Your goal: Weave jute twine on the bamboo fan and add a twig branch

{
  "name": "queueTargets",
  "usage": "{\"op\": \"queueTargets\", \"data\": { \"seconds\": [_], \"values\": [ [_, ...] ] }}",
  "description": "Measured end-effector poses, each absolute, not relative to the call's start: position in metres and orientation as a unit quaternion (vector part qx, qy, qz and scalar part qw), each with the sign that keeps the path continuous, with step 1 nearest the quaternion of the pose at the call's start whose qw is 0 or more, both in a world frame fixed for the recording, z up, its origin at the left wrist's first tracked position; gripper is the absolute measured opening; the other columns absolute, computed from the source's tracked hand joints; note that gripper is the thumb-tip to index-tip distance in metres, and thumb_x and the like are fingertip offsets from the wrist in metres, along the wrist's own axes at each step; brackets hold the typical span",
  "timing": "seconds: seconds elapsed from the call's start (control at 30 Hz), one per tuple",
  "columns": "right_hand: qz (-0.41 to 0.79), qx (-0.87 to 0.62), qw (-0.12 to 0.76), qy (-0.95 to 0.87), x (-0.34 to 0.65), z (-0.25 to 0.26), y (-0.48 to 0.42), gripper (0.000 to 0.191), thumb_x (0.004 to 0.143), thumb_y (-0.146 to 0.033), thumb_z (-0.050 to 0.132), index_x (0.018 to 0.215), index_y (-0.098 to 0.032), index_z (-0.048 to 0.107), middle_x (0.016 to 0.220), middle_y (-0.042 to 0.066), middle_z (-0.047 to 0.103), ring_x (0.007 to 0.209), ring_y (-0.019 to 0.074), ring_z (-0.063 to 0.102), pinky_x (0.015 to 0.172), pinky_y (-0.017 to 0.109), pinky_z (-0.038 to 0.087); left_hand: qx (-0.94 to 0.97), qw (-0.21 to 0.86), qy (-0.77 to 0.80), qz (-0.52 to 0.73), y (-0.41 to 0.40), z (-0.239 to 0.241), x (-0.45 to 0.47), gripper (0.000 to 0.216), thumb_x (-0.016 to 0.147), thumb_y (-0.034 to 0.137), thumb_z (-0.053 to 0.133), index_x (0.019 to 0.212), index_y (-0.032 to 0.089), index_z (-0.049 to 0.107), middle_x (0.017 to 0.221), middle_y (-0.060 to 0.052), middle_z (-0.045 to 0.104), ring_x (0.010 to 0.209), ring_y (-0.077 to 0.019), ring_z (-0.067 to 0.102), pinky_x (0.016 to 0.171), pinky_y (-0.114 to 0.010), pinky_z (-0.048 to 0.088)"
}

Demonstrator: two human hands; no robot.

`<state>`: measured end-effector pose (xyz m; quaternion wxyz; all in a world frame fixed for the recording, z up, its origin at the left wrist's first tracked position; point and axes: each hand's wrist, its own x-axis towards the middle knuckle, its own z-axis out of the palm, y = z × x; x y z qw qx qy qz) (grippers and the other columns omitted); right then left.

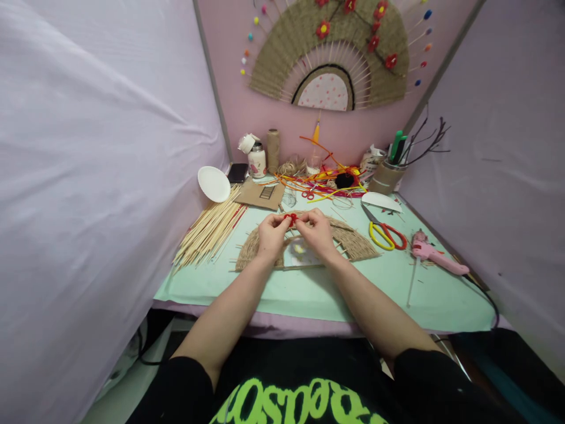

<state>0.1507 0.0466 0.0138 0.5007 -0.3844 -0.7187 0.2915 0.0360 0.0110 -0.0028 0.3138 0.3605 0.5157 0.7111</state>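
Between my two hands is a small red flower (291, 219), pinched from both sides by the fingertips. My left hand (272, 234) closes on its left edge and my right hand (316, 232) on its right edge. Under them a half-round fan of woven twine (359, 244) lies flat on the table, with thin sticks poking out of its rim. A pale panel (295, 254) with a yellowish spot fills the fan's inner part. My hands and wrists hide much of the fan's middle.
Bamboo sticks (207, 229) lie at left beside a white paper plate (214, 184). On the right are scissors (383, 231) and a pink glue gun (436, 254) with a cord. Colourful pipe cleaners (326, 176) and a pot of twigs (387, 175) stand behind. A finished fan (273, 65) hangs above.
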Motion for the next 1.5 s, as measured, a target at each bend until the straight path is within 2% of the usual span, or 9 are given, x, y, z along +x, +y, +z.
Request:
{"op": "queueTargets", "data": {
  "seconds": [0.17, 0.33, 0.57, 0.9, 1.07, 1.17, 1.23, 1.33, 1.5],
  "values": [
    [0.427, -0.405, 0.464, -0.662, 0.145, 0.012, 0.045, 0.02, 0.067, -0.029, 0.058, 0.051, -0.019, 0.051, 0.06, -0.002, 0.05, 0.064, 0.0143, 0.046, 0.065, 0.029, 0.038, 0.302, 0.37, 0.497, 0.725, 0.011, 0.0, 0.04, 0.022, 0.063, 0.028, 0.074, 0.067, 0.015, 0.058, 0.063, 0.001, 0.061, 0.061, -0.0106, 0.057, 0.064, -0.025, 0.046],
    [0.559, -0.401, 0.436, -0.58, 0.143, 0.011, 0.043, 0.02, 0.067, -0.037, 0.058, 0.058, -0.019, 0.055, 0.06, -0.002, 0.055, 0.059, 0.0132, 0.048, 0.059, 0.027, 0.038, 0.266, 0.394, 0.473, 0.742, 0.011, 0.005, 0.042, 0.024, 0.059, 0.027, 0.075, 0.065, 0.015, 0.055, 0.06, 0.002, 0.061, 0.058, -0.0102, 0.057, 0.062, -0.024, 0.046],
    [0.371, -0.409, 0.469, -0.69, 0.148, 0.011, 0.051, 0.02, 0.072, -0.034, 0.058, 0.066, -0.018, 0.067, 0.073, 0.003, 0.061, 0.072, 0.0164, 0.052, 0.068, 0.029, 0.04, 0.375, 0.296, 0.513, 0.714, 0.009, 0.004, 0.038, 0.016, 0.067, 0.025, 0.07, 0.071, 0.015, 0.059, 0.07, 0.0, 0.063, 0.067, -0.0113, 0.059, 0.067, -0.025, 0.046],
    [0.395, -0.393, 0.462, -0.69, 0.147, 0.005, 0.052, 0.022, 0.074, -0.034, 0.054, 0.06, -0.018, 0.058, 0.061, 0.0, 0.057, 0.062, 0.0148, 0.049, 0.062, 0.027, 0.039, 0.379, 0.321, 0.525, 0.69, 0.008, 0.006, 0.04, 0.013, 0.066, 0.02, 0.069, 0.064, 0.015, 0.058, 0.062, 0.002, 0.061, 0.06, -0.0097, 0.056, 0.061, -0.022, 0.045],
    [0.434, -0.379, 0.447, -0.684, 0.152, 0.006, 0.057, 0.033, 0.08, -0.043, 0.05, 0.066, -0.017, 0.065, 0.068, 0.002, 0.064, 0.069, 0.0174, 0.057, 0.068, 0.029, 0.042, 0.273, 0.425, 0.501, 0.703, 0.01, 0.009, 0.042, 0.015, 0.068, 0.018, 0.07, 0.069, 0.016, 0.055, 0.065, 0.001, 0.064, 0.06, -0.0094, 0.059, 0.063, -0.023, 0.049],
    [0.369, -0.406, 0.46, -0.698, 0.157, 0.011, 0.058, 0.04, 0.085, -0.046, 0.045, 0.064, -0.017, 0.063, 0.065, 0.002, 0.062, 0.067, 0.0173, 0.056, 0.069, 0.03, 0.041, 0.21, 0.488, 0.485, 0.695, 0.01, 0.012, 0.04, 0.017, 0.071, 0.016, 0.069, 0.072, 0.016, 0.052, 0.07, -0.001, 0.066, 0.062, -0.0097, 0.063, 0.067, -0.025, 0.051],
    [0.324, -0.404, 0.479, -0.709, 0.16, 0.014, 0.058, 0.035, 0.085, -0.044, 0.047, 0.067, -0.017, 0.062, 0.066, 0.002, 0.061, 0.066, 0.0164, 0.054, 0.068, 0.029, 0.041, 0.196, 0.51, 0.475, 0.69, 0.009, 0.013, 0.039, 0.017, 0.073, 0.014, 0.067, 0.074, 0.016, 0.05, 0.07, -0.002, 0.066, 0.064, -0.0117, 0.065, 0.069, -0.028, 0.052],
    [0.328, -0.369, 0.486, -0.721, 0.16, 0.017, 0.055, 0.023, 0.082, -0.039, 0.054, 0.079, -0.017, 0.063, 0.071, 0.002, 0.062, 0.065, 0.0152, 0.053, 0.065, 0.028, 0.042, 0.218, 0.506, 0.47, 0.69, 0.008, 0.011, 0.038, 0.017, 0.073, 0.013, 0.066, 0.076, 0.016, 0.05, 0.07, -0.002, 0.066, 0.063, -0.0121, 0.066, 0.07, -0.029, 0.053],
    [0.347, -0.347, 0.454, -0.744, 0.157, 0.011, 0.056, 0.02, 0.08, -0.033, 0.057, 0.089, -0.018, 0.068, 0.081, 0.004, 0.069, 0.072, 0.0166, 0.059, 0.071, 0.029, 0.045, 0.298, 0.456, 0.479, 0.689, 0.01, 0.004, 0.041, 0.02, 0.067, 0.017, 0.072, 0.076, 0.016, 0.054, 0.07, 0.0, 0.064, 0.067, -0.0118, 0.064, 0.074, -0.03, 0.052]
  ]
}}
